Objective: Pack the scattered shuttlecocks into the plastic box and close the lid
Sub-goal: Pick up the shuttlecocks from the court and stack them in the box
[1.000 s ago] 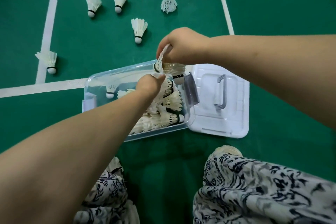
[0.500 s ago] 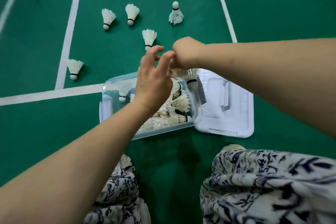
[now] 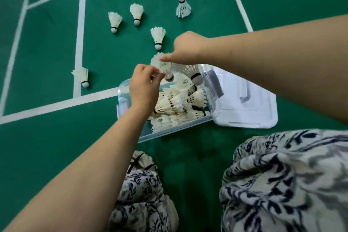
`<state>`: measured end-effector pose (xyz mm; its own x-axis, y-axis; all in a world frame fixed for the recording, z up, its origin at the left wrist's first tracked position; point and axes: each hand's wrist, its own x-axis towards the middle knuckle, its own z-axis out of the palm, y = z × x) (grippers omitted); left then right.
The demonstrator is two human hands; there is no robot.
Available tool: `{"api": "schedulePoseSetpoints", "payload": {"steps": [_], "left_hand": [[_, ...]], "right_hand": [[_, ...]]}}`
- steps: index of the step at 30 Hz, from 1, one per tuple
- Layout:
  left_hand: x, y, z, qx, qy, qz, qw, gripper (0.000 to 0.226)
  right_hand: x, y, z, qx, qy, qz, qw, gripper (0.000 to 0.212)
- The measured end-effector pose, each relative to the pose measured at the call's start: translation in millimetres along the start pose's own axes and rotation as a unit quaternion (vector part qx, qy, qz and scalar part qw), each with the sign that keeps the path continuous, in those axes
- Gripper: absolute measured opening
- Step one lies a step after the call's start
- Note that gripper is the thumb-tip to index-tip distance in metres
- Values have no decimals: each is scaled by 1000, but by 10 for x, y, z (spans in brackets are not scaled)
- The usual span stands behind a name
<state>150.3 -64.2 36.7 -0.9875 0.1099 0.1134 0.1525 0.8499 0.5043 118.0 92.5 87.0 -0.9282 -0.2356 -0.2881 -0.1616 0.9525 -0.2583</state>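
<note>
green court floor (image 3: 47, 147) – five loose shuttlecocks (image 3: 157, 36) are scattered on it | lid (image 3: 250, 107) is laid beside plastic box (image 3: 169, 132) – box is heaped with shuttlecocks | left hand (image 3: 144, 88) and right hand (image 3: 186, 49) are both pinched on one held shuttlecock (image 3: 162, 65) above the box

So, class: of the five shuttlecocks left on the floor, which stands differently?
The far-right shuttlecock rests on its feathers, cork up; the other four have corks pointing toward the box.

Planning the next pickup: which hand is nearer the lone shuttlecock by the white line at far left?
Left. The left hand is over the box, to the right of that shuttlecock; the right hand is farther right and higher.
</note>
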Motion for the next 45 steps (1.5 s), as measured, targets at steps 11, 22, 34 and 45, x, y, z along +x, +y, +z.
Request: {"api": "schedulePoseSetpoints", "payload": {"steps": [11, 22, 34, 45], "left_hand": [[-212, -137, 364, -317, -43, -360, 877, 26], [-236, -92, 516, -244, -197, -366, 876, 19], [-133, 227, 287, -215, -46, -151, 964, 48], [47, 105, 126, -248, -67, -154, 954, 15]], "right_hand": [[69, 153, 144, 91, 24, 13, 995, 61], [56, 272, 193, 105, 45, -15, 993, 52], [41, 107, 175, 131, 39, -4, 991, 58], [64, -33, 216, 144, 83, -75, 983, 38]]}}
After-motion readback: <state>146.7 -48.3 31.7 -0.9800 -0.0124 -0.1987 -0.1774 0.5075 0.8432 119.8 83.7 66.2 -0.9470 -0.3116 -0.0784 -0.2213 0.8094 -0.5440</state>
